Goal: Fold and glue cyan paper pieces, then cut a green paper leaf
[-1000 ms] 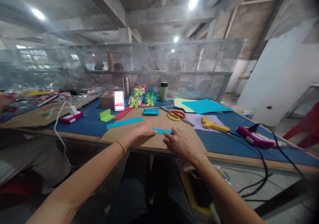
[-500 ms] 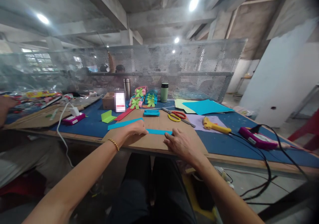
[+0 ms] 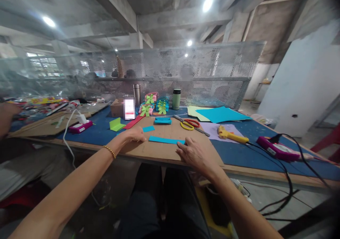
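Note:
A blue paper strip (image 3: 165, 140) lies across the cardboard sheet (image 3: 162, 150). On its right end my right hand (image 3: 190, 152) is closed, thumb and fingers pinching the strip. My left hand (image 3: 136, 135) is off the strip's left end, fingers bent together; whether anything is between them is hidden. Behind that hand lies another blue strip (image 3: 148, 129), partly covered by it. A folded blue piece (image 3: 163, 120) sits further back, near scissors with yellow handles (image 3: 187, 126) and scissors with red handles (image 3: 193, 122).
A yellow glue gun (image 3: 233, 135) rests on purple paper at the right, its cable running to a purple box (image 3: 277, 148). Large blue sheets (image 3: 221, 114), a green bottle (image 3: 176, 99) and paper bows stand behind. A co-worker's hand (image 3: 9, 117) shows far left.
My left hand has moved left, away from the end of the front blue strip, which now shows whole on its left side. My right hand stays on the strip.

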A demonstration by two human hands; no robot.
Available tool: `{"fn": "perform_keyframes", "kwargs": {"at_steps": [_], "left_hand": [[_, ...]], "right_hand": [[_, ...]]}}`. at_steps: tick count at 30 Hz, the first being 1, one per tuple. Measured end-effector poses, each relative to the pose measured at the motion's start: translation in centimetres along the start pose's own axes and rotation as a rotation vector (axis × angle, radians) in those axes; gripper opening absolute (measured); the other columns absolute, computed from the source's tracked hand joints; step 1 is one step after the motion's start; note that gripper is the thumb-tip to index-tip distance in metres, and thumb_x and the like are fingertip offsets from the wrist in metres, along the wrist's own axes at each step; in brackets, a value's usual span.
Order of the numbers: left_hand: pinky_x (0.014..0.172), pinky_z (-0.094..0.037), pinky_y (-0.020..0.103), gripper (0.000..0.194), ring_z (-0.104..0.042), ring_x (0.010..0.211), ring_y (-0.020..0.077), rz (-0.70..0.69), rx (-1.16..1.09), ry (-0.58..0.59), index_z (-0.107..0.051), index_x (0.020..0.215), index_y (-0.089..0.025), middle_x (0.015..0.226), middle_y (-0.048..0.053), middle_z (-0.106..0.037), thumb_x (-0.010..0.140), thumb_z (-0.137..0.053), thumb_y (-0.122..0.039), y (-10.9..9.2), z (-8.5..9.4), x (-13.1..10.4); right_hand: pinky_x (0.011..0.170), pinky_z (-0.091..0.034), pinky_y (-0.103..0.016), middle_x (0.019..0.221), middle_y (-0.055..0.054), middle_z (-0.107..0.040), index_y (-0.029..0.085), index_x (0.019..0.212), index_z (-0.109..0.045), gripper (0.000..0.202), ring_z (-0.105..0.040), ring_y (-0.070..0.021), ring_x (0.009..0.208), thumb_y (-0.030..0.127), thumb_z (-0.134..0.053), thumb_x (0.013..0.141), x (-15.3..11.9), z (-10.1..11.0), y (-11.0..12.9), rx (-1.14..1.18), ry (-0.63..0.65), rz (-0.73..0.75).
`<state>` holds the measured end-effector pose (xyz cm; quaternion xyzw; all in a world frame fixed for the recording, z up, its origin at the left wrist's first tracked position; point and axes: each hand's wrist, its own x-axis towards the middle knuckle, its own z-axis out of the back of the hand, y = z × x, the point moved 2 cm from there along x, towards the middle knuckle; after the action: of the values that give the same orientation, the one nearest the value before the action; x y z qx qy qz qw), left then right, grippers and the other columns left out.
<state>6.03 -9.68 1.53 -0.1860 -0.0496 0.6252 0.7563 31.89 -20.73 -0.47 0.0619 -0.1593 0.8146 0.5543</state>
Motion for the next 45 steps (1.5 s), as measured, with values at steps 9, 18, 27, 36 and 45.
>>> {"fn": "perform_keyframes", "kwargs": {"at_steps": [9,18,27,36,45], "left_hand": [[0.09,-0.042,0.039,0.029,-0.061,0.105,0.0265,-0.381,0.285,-0.506,-0.07,0.095,-0.016,0.106,0.012,-0.069,0.096,-0.046,-0.032,-6.3,-2.1,-2.3],[0.092,-0.04,0.039,0.024,-0.058,0.108,0.0264,-0.377,0.14,-0.287,-0.064,0.111,-0.021,0.112,0.009,-0.067,0.091,-0.059,-0.034,-7.6,-5.3,-0.5],[0.087,-0.034,0.042,0.023,-0.055,0.103,0.0244,-0.705,0.295,-0.525,-0.072,0.094,-0.02,0.105,0.008,-0.066,0.098,-0.052,-0.028,-9.0,-7.5,-4.2],[0.086,-0.036,0.04,0.031,-0.057,0.099,0.0256,-0.704,0.308,-0.508,-0.069,0.102,-0.019,0.104,0.01,-0.065,0.099,-0.049,-0.042,-9.2,-8.6,-3.7],[0.084,-0.037,0.038,0.033,-0.056,0.095,0.0252,-0.663,0.322,-0.481,-0.068,0.12,-0.029,0.1,0.01,-0.061,0.101,-0.044,-0.041,-9.5,-8.4,-4.1]], "right_hand": [[0.079,-0.037,-0.031,0.1,-0.012,-0.061,0.02,0.109,-0.068,0.034,-0.055,-0.0241,0.097,0.04,-0.041,0.103,0.1,-0.6,-0.1,-0.026,0.012,-0.013],[0.079,-0.039,-0.031,0.103,-0.01,-0.063,0.024,0.108,-0.068,0.03,-0.059,-0.0228,0.095,0.04,-0.044,0.103,-0.6,-0.4,-1.0,0.022,-0.033,-0.013],[0.086,-0.045,-0.032,0.109,-0.01,-0.068,0.021,0.107,-0.073,0.028,-0.063,-0.0214,0.1,0.031,-0.047,0.101,-1.5,-2.1,-4.2,0.269,-0.174,0.071],[0.067,-0.042,-0.027,0.08,-0.007,-0.07,0.016,0.087,-0.076,0.026,-0.061,-0.018,0.071,0.027,-0.053,0.092,1.0,0.4,-7.7,0.44,-0.339,-0.272],[0.057,-0.031,-0.027,0.081,-0.008,-0.074,0.021,0.081,-0.076,0.033,-0.063,-0.0198,0.074,0.049,-0.059,0.086,3.6,-1.3,-4.3,0.144,0.075,-0.267]]}}
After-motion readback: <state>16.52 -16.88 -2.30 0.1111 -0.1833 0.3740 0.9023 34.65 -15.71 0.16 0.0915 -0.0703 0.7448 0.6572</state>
